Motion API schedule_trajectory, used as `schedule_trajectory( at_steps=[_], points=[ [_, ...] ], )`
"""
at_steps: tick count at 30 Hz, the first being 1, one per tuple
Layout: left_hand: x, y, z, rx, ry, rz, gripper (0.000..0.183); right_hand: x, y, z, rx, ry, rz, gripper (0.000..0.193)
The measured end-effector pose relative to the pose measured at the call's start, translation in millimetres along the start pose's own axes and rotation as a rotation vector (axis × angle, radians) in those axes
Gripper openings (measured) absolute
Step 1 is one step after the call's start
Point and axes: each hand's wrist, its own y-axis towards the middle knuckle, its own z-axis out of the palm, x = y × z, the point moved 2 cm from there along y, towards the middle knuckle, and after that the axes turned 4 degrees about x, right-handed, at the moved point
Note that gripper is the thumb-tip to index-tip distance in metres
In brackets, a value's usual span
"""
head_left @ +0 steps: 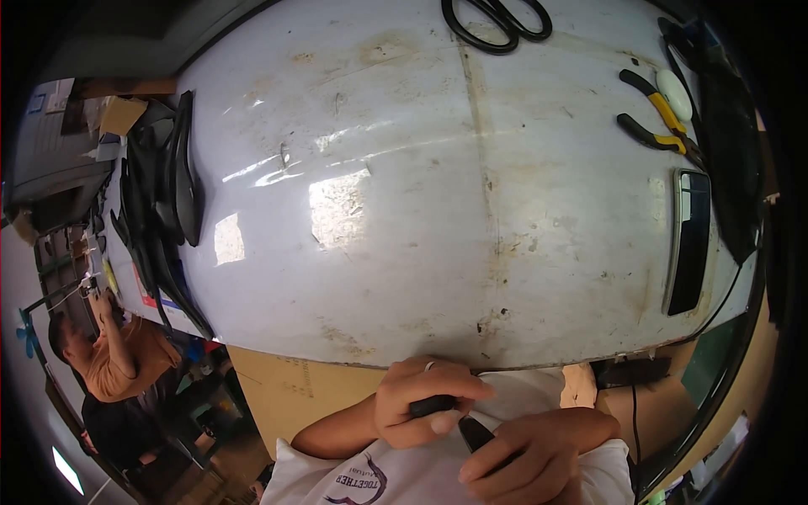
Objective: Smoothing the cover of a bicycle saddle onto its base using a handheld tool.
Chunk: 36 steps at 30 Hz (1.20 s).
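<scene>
At the near edge of the table, my left hand (421, 400) is closed, a ring on one finger. It grips a black piece with a rounded, handle-like end (433, 406); the rest of it is hidden in the fingers. Lower and to the right, my right hand (530, 459) is closed on a narrow, dark, flat piece (476, 433) whose tip points toward the left hand. Whether the two dark pieces belong together, I cannot tell. Both hands are in front of my white shirt (404, 475), close to each other.
The pale, stained table (404, 278) spreads ahead. Curved black plastic parts (164, 194) are piled at its left. Black scissor handles (497, 25) lie at the far edge. Yellow-black pliers (661, 114), a white oval object (674, 94) and a phone (689, 244) lie right. Another person (130, 358) works far left.
</scene>
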Motion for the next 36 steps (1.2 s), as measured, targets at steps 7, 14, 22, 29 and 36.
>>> schedule_trajectory(
  at_steps=[7,14,22,29,36],
  points=[
    [-1.9,0.8,-4.6,0.016,-0.009,-0.019,0.046,-8.4,-17.3,1.9,0.025,-0.091,0.012,0.028],
    [-0.3,-2.7,-7.4,-0.017,0.102,0.033,0.045,-20.8,1.4,-11.1,0.037,0.050,0.096,0.027],
    [-33.2,7.1,-4.4,0.035,0.054,-0.286,0.025,20.8,-12.6,-24.8,-0.058,-0.172,0.053,0.022],
    [-33.4,0.6,5.3,-0.058,0.323,-0.343,0.023,24.1,-22.3,-35.7,-0.149,-0.438,-0.009,0.029],
    [-41.5,-4.0,6.1,-0.063,0.260,-0.297,0.026,51.1,28.5,-57.5,-0.078,-0.757,0.743,0.030]
  ],
)
